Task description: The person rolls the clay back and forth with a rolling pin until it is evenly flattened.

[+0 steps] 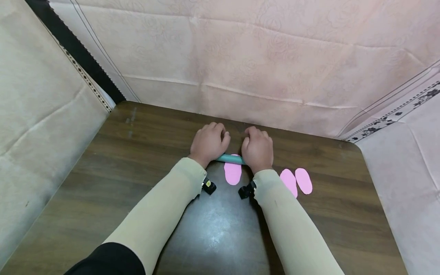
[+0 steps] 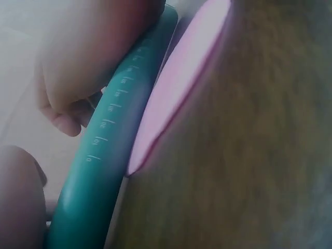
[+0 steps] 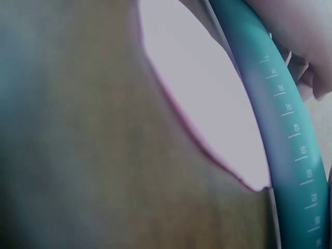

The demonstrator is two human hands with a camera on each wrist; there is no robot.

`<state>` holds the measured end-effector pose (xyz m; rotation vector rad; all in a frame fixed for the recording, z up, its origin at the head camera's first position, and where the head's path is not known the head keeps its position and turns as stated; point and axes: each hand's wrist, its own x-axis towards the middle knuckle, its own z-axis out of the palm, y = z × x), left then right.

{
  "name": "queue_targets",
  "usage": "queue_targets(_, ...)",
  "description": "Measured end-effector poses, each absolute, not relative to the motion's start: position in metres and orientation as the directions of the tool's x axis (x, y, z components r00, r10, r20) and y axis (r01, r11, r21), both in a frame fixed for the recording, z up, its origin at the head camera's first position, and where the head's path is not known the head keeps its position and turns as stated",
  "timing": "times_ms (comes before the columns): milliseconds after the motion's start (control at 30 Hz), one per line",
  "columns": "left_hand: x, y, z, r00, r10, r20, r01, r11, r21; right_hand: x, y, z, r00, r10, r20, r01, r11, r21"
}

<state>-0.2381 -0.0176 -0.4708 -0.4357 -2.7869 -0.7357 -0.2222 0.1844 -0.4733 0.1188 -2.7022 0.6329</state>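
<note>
A teal rolling pin [image 1: 231, 159] with a printed white scale [image 3: 290, 122] lies crosswise under both hands. Beneath its middle is a flat pink oval piece [image 1: 233, 175], soft-looking like clay or dough, its near part showing. My left hand [image 1: 207, 143] rests palm down on the pin's left end, fingers loosely bent forward past it. The right hand [image 1: 258, 149] presses the other end the same way. In the left wrist view the bent fingers of the right hand [image 2: 93, 57] stay in front of the pin, not around it. Both pin ends are hidden by the hands.
Two more flat pink ovals, one [image 1: 304, 181] fully seen and one [image 1: 288, 181] partly behind the right sleeve, lie right of the right wrist. The brown wooden table [image 1: 144, 160] meets a pale patterned cloth [image 1: 240, 68] at its far edge, with cloth at both sides too.
</note>
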Motion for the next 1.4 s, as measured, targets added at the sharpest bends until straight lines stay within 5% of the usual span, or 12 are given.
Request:
queue_targets(233, -0.237, -0.017, -0.472, -0.867, 0.316, 0.385, 0.469, 0.778, 0.419, -0.232, 0.188, -0.472, -0.933, 0.039, 0.357, -0.122, 0.901, -0.417)
queue_targets(733, -0.243, -0.013, -0.47, -0.852, 0.413, 0.323, 0.515, 0.774, 0.368, -0.247, 0.188, -0.471, -0.936, 0.058, 0.347, -0.084, 0.922, -0.379)
queue_targets(1100, -0.244, -0.025, -0.461, -0.649, 0.734, 0.199, 0.735, 0.539, 0.411, -0.254, 0.185, -0.468, -0.964, 0.06, 0.261, -0.038, 0.935, -0.353)
queue_targets(1400, -0.233, -0.041, -0.45, -0.63, 0.769, 0.109, 0.723, 0.529, 0.444, -0.254, 0.18, -0.466, -0.967, 0.075, 0.242, -0.013, 0.938, -0.345)
